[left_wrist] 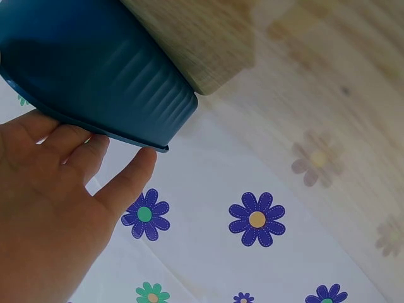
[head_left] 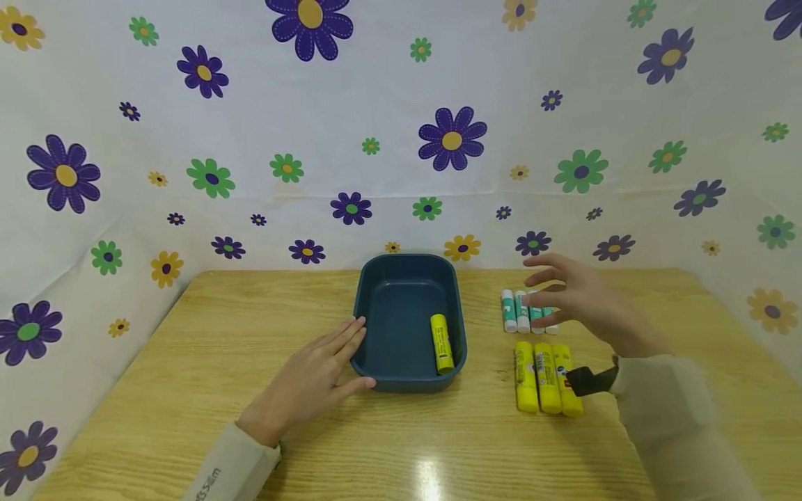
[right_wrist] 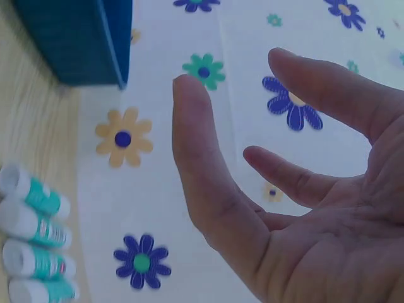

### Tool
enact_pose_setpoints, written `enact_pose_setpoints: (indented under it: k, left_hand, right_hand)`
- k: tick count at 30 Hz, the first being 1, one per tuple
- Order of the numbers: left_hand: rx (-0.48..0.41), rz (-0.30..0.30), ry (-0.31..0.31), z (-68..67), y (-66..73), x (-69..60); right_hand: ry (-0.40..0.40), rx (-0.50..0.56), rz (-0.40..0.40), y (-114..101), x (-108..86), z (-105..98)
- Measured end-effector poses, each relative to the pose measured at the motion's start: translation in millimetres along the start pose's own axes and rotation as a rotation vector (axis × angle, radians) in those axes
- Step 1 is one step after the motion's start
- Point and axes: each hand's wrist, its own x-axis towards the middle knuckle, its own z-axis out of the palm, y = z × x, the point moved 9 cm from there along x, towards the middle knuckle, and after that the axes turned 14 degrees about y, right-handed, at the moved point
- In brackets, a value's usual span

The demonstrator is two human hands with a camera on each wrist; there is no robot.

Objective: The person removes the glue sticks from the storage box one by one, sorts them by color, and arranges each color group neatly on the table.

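A dark blue plastic bin [head_left: 397, 313] stands on the table, with one yellow glue stick [head_left: 441, 344] lying inside along its right wall. My left hand [head_left: 310, 383] rests its extended fingers and thumb against the bin's left rim; the left wrist view shows the fingertips touching that rim. Raised over the right side, my right hand [head_left: 583, 296] holds nothing, its fingers spread and gently bent in the right wrist view. Behind it lie several small white-and-green glue sticks [head_left: 516, 311] in a row, partly covered in the head view. Three yellow glue sticks [head_left: 547, 379] lie side by side nearer me.
The wooden table [head_left: 263, 313] ends at the back against a white cloth [head_left: 388, 90] printed with flowers, which also hangs at both sides. A black strap [head_left: 592, 380] is on my right wrist, partly in front of the rightmost yellow stick.
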Motion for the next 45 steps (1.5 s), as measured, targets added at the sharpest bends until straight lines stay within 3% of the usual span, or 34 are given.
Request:
enact_pose_setpoints:
  k: [15,31,45]
  left_hand:
    - [0.002,-0.021,-0.023,2.1,-1.0,-2.4]
    - [-0.009,-0.015,0.001,1.4,-1.7,-1.7]
    - [-0.004,-0.023,-0.031,1.6,-1.2,-1.3]
  right_hand:
    - [-0.037,0.099,0.028,-34,21.8,68]
    - [-0.121,0.138,0.063,-28,36.7,120]
    - [-0.121,-0.091,0.091,-19,37.0,148]
